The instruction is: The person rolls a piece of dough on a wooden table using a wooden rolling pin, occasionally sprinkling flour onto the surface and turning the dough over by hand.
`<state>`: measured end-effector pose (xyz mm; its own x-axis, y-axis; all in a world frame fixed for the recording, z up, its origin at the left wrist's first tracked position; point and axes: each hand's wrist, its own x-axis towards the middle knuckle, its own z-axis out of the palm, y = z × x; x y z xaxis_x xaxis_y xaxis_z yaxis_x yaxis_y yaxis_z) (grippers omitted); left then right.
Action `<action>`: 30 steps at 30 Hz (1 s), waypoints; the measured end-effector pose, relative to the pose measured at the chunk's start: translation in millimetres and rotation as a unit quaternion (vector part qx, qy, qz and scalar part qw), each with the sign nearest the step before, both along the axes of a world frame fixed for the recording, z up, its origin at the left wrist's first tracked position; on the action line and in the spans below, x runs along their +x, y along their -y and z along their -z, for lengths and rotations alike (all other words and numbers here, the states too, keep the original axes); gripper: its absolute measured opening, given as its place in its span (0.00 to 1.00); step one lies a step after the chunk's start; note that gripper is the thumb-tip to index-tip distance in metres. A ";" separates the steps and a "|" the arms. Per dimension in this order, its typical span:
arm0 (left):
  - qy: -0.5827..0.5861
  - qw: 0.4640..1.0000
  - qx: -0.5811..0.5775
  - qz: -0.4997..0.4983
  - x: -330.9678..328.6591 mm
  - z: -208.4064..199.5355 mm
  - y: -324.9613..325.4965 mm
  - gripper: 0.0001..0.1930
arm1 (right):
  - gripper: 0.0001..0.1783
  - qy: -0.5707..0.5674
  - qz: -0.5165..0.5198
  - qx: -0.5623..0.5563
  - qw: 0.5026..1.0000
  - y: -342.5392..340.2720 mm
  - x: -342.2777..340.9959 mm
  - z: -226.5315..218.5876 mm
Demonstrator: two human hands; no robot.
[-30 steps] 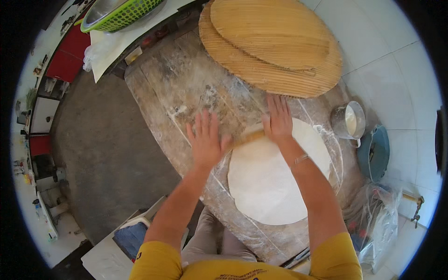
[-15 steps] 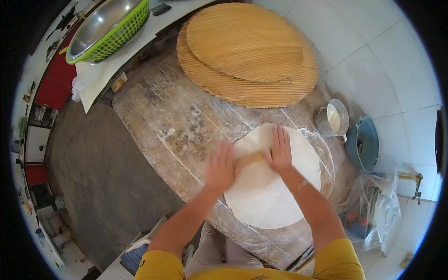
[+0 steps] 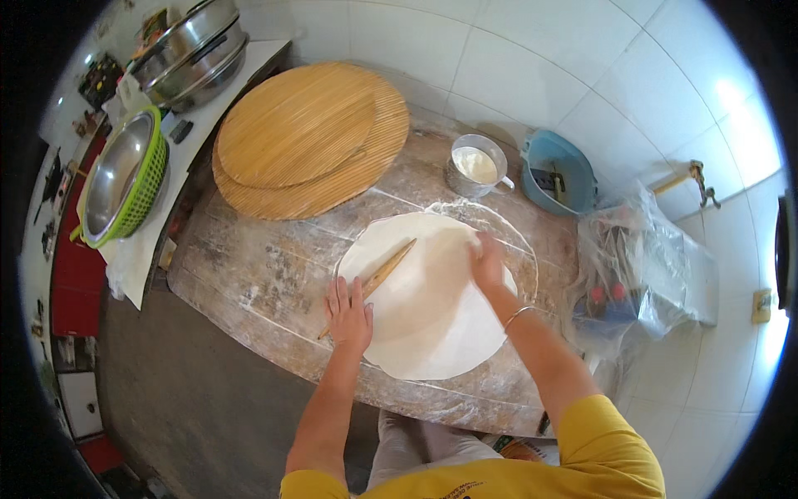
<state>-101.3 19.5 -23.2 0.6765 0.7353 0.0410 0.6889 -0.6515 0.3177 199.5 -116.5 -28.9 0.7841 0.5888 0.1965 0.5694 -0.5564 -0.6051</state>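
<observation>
The left hand (image 3: 349, 312) lies flat and open on the rolling pin (image 3: 372, 283), which slants toward one o'clock across the dough sheet (image 3: 432, 299) on the bench (image 3: 258, 274), while the right hand (image 3: 486, 262) presses open-palmed at the dough's two o'clock edge.

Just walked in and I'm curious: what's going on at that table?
A person is rolling out dough on a floured wooden table. The left hand rests on a thin rolling pin at the sheet's left edge; the right hand lies flat on the dough. A cup of flour and round woven mats sit behind.
</observation>
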 end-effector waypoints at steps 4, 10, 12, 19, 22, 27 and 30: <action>0.058 0.997 -0.046 -0.019 -10.6 -1.0 18.4 0.36 | 0.17 -0.121 0.126 -0.052 0.983 55.8 52.9 9.7; 0.028 0.997 -0.053 -0.056 -26.4 1.0 34.7 0.34 | 0.21 -0.088 -0.005 -0.230 0.969 46.0 47.3 -11.2; 0.026 0.996 -0.067 -0.061 -12.1 -12.4 40.6 0.33 | 0.21 -0.024 -0.054 -0.253 0.966 48.4 56.5 4.2; 0.085 0.975 -0.155 -0.131 11.1 3.5 53.8 0.21 | 0.22 -0.203 -0.050 -0.188 0.960 61.6 63.5 21.2; 0.161 0.955 -0.203 -0.142 -3.9 15.4 62.8 0.19 | 0.24 -0.256 -0.083 -0.152 0.951 70.3 55.9 7.4; 0.133 0.934 -0.303 -0.134 -22.8 1.3 112.5 0.21 | 0.24 -0.454 -0.032 -0.088 0.886 127.3 60.5 10.0; 0.147 0.946 -0.287 -0.040 -26.9 -8.3 140.9 0.21 | 0.21 -0.509 0.028 -0.043 0.859 167.8 47.6 23.6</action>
